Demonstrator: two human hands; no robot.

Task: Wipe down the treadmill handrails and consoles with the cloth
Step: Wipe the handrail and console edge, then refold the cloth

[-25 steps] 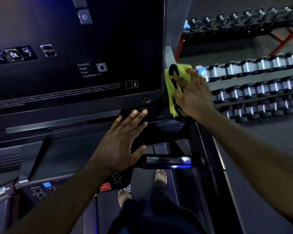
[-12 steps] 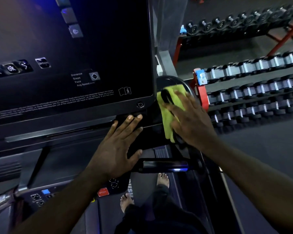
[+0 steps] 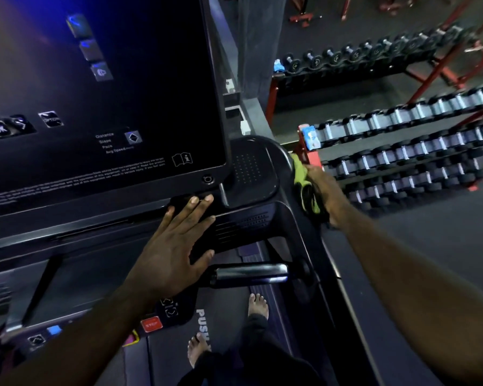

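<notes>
- console (image 3: 103,107): big, rigid, fixed. the left hand (image 3: 176,240) lies flat on its lower right edge, fingers straight, holding nothing.
- handrail (image 3: 299,232): a stiff bar at the console's right, its long axis running from the console back toward the person.
- cloth (image 3: 300,174): soft, light, likely to bunch. it is draped along the rail just right of the console, with the right hand (image 3: 324,193) curled round it.
</notes>
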